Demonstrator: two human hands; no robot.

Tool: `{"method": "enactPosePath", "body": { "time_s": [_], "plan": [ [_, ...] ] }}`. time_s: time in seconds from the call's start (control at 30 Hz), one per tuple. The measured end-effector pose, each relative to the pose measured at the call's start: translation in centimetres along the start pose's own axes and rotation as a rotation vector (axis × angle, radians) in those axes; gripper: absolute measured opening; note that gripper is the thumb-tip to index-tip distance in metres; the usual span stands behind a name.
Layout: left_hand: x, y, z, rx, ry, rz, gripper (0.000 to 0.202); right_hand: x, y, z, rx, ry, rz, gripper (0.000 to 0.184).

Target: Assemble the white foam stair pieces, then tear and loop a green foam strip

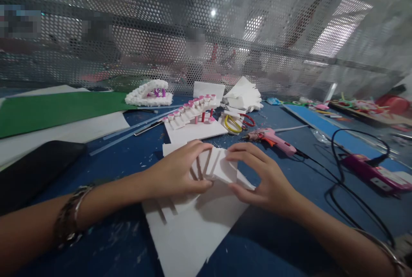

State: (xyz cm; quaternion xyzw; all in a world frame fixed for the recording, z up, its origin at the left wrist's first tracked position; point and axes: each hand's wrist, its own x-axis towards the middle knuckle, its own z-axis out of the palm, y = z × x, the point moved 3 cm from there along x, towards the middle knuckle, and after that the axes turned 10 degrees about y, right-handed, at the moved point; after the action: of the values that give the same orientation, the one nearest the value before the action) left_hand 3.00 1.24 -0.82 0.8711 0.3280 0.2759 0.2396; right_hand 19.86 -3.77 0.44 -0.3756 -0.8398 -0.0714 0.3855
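Observation:
A small white foam-board staircase (220, 170) stands on a white foam-board base (196, 238) in front of me. My left hand (180, 170) closes round its left side, thumb at the near edge and fingers at the far edge. On the right, my right hand (257, 174) grips the upper end, with fingertips on top and thumb low at the near edge. Part of the steps lies hidden behind my left hand. Just beyond is a finished-looking staircase model (189, 112) with pink-topped white pieces and red posts.
A pink glue gun (280, 142) lies at the right, its cord running toward a purple power strip (375, 174). Yellow-handled scissors (232, 124) rest near the model. A black phone-like slab (38, 170), green sheet (61, 109) and white fluffy model (149, 92) occupy the left.

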Motion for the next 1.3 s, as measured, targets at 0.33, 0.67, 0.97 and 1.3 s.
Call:
{"method": "enactPosePath", "body": {
  "time_s": [0.33,0.67,0.97,1.3],
  "plan": [
    [0.01,-0.33,0.12,-0.015,0.039,0.007,0.058,0.07,0.08,-0.07,-0.041,-0.019,0.016,0.025],
    [0.01,-0.25,0.10,-0.024,0.040,0.001,0.057,0.25,0.19,-0.01,-0.046,-0.023,0.015,0.024],
    [0.01,-0.25,0.28,-0.033,0.038,-0.023,0.058,0.21,0.15,0.04,-0.047,-0.022,0.016,0.023],
    [-0.09,-0.06,0.10,-0.038,0.040,-0.024,0.059,0.17,0.14,0.12,-0.038,0.012,0.015,0.021]
  ]
}}
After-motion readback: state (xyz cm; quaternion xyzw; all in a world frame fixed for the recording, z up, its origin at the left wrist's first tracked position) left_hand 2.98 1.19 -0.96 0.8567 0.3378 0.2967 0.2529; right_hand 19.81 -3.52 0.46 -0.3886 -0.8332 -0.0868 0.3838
